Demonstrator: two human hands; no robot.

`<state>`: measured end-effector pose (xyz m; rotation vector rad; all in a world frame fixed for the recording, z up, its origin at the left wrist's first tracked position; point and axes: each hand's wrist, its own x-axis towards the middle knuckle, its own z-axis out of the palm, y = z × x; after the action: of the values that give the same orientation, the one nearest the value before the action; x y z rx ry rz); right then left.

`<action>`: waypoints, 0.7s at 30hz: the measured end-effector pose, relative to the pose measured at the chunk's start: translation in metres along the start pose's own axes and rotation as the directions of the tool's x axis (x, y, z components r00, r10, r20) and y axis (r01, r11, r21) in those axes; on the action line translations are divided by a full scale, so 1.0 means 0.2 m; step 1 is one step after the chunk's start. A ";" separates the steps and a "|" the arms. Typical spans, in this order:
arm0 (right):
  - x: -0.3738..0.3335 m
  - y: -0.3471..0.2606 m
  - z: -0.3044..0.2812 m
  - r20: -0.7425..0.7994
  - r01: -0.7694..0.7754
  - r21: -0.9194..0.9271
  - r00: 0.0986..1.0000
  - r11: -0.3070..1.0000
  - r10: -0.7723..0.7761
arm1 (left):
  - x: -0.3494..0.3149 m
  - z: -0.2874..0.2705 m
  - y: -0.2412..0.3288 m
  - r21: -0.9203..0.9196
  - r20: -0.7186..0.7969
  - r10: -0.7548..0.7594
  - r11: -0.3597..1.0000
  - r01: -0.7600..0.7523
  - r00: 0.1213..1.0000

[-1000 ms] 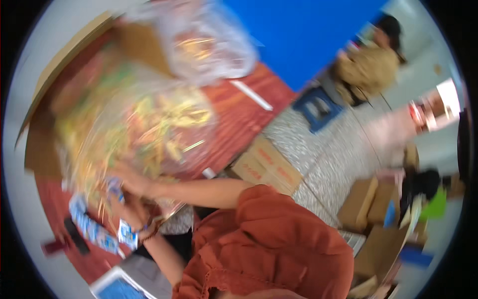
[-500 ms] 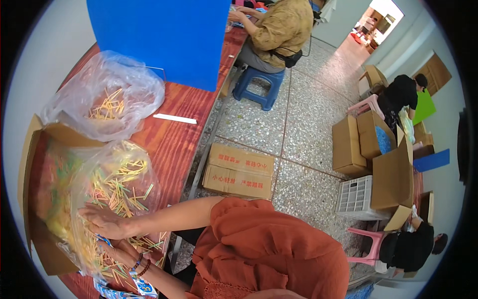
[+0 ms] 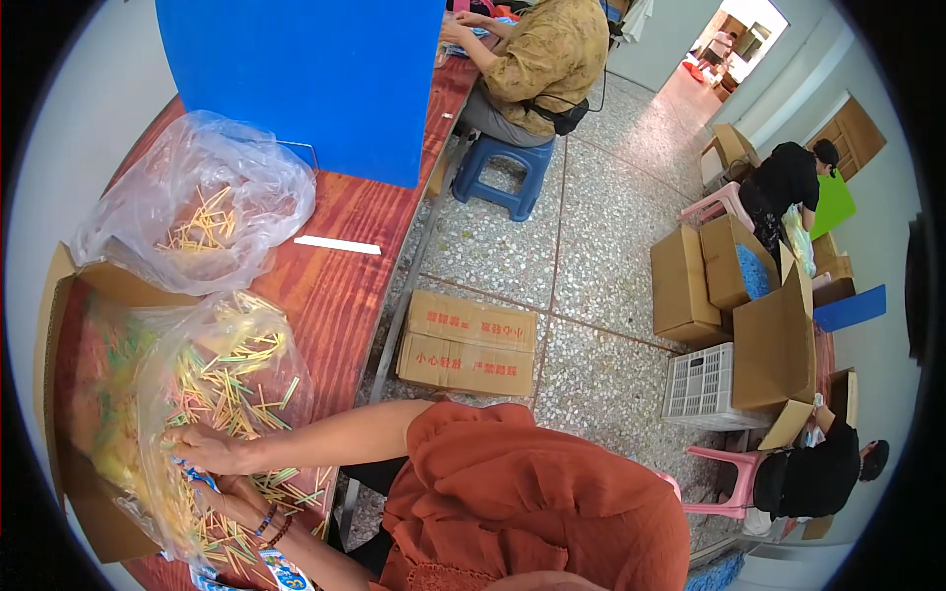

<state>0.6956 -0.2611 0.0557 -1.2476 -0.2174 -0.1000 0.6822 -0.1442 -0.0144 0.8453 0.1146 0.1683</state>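
Note:
My left hand point(image 3: 234, 499), with beaded bracelets at the wrist, is closed round a small blue-and-white packet point(image 3: 202, 479), mostly hidden by the fingers. Just above it, my right hand point(image 3: 205, 449) has its fingers curled together beside the packet's upper end. Whatever those fingers hold is hidden. Under and around both hands lie many thin sticks point(image 3: 236, 382) in yellow, green and pinkish tones, spilling from a clear plastic bag point(image 3: 158, 379). This bag lies partly in an open cardboard box point(image 3: 61, 394) tipped toward me. More blue-and-white packets point(image 3: 286, 569) lie near my left forearm.
Another clear bag point(image 3: 266, 177) with orange-yellow sticks sits farther along the red wood-grain table point(image 3: 330, 286), near a white strip point(image 3: 337, 244) and a blue panel point(image 3: 296, 89). A closed carton point(image 3: 468, 345) stands on the floor. Co-workers sit beyond and at the right.
My right hand has drawn its outstretched fingers in from the sticks and curled them beside the packet. The packet's blue end shows more. The whole view has shifted slightly.

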 end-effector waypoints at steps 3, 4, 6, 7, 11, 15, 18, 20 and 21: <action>0.07 0.07 0.06 0.026 0.042 0.008 0.999 0.999 -0.042 | 0.02 -0.03 0.02 -0.033 -0.081 -0.034 0.999 0.031 0.996; 0.07 0.09 0.12 0.061 0.062 0.043 0.996 0.997 -0.065 | 0.00 -0.04 0.06 0.019 -0.017 0.026 0.999 -0.026 1.000; 0.10 0.15 0.17 -0.056 0.130 -0.030 0.990 0.991 -0.132 | 0.05 -0.19 0.09 -0.206 0.053 -0.104 0.972 0.113 0.993; 0.11 0.13 0.15 0.091 0.085 0.086 0.992 0.993 -0.092 | 0.11 -0.40 0.07 -0.481 0.091 -0.236 0.840 0.250 0.968; 0.10 0.04 -0.02 0.174 0.153 -0.379 0.981 0.913 -0.092 | 0.03 -0.23 -0.11 0.674 0.242 0.313 0.627 -0.392 0.918; 0.13 -0.14 -0.04 0.475 -0.002 -0.300 0.867 0.954 0.151 | -0.09 0.09 0.14 -0.134 0.001 0.100 0.986 -0.098 0.995; 0.11 -0.08 0.02 0.566 0.181 -0.249 0.825 0.952 -0.009 | -0.14 0.07 0.19 -0.136 -0.050 0.143 0.979 -0.149 0.988; 0.08 -0.09 0.04 0.545 0.148 -0.243 0.838 0.959 0.009 | -0.18 0.08 0.20 -0.234 -0.060 0.113 0.964 -0.124 0.992; 0.08 -0.09 0.04 0.554 0.150 -0.244 0.832 0.958 0.010 | -0.19 0.08 0.21 -0.239 -0.066 0.121 0.962 -0.133 0.991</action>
<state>0.7075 -0.2583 0.0776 -1.5311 -0.7775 0.1800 0.6434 -0.1356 0.0282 0.6040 0.0852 0.3181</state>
